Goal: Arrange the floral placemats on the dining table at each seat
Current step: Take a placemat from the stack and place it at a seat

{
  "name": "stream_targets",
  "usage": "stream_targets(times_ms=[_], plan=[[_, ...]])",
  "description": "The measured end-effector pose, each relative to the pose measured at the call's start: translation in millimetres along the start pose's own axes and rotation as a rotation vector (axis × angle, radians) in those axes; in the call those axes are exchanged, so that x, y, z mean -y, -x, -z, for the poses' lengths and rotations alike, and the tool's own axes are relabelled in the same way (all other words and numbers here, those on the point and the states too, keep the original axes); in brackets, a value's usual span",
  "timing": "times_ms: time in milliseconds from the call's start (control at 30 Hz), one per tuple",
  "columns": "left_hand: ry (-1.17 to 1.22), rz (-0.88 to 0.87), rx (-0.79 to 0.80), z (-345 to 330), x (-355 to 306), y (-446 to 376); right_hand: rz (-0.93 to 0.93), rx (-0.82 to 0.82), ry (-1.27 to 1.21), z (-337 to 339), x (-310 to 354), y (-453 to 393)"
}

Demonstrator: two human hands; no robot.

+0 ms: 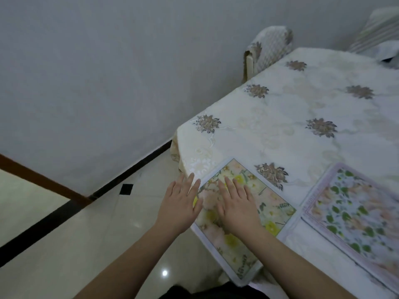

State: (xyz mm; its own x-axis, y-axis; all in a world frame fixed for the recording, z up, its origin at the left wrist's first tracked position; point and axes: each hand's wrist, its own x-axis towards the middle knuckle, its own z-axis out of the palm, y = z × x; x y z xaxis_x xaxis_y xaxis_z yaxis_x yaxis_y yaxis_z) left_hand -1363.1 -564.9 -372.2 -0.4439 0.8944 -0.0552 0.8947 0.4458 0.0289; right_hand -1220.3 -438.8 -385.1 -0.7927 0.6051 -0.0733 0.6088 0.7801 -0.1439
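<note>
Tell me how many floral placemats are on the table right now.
2: the yellow-flowered placemat under both flat hands at the table's near corner, and the green-leafed placemat beside it, rightward. More may lie outside the frame.

Dining table (302,108) (floral cloth), yellow-flowered placemat (274,209), green-leafed placemat (354,210) beside it

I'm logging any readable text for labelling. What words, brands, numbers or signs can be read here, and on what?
Nothing can be read.
Yellow placemat: small dark marks along its near border, too blurred to read.
Green-leaf placemat: faint marks along its left border, too blurred to read.
Tablecloth: flower motifs only, no text.
Chair cover: pattern only, no text.
</note>
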Motion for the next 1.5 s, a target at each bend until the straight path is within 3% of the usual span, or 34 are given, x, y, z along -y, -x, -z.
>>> stream_targets(times_ms=[500, 833, 1033, 1500], plan=[[0.076, -0.533, 0.122, -48.1, -4.2, -128.6, -0.483, -0.078, -0.034, -32.5, -6.5, -25.2], [0.07, -0.829, 0.198, -67.7, 7.9, -129.5, -0.807, -0.044, -0.053, -59.0, 24.6, -1.5], [0.004, -0.877, 0.224, -84.5, 11.9, -124.4, -0.892, 0.065, -0.114, -71.0, 28.6, 26.3], [-0.017, -0.862, 0.231, -97.5, 26.4, -128.4, -0.826, 0.059, -0.177, -85.1, 5.2, 72.6]])
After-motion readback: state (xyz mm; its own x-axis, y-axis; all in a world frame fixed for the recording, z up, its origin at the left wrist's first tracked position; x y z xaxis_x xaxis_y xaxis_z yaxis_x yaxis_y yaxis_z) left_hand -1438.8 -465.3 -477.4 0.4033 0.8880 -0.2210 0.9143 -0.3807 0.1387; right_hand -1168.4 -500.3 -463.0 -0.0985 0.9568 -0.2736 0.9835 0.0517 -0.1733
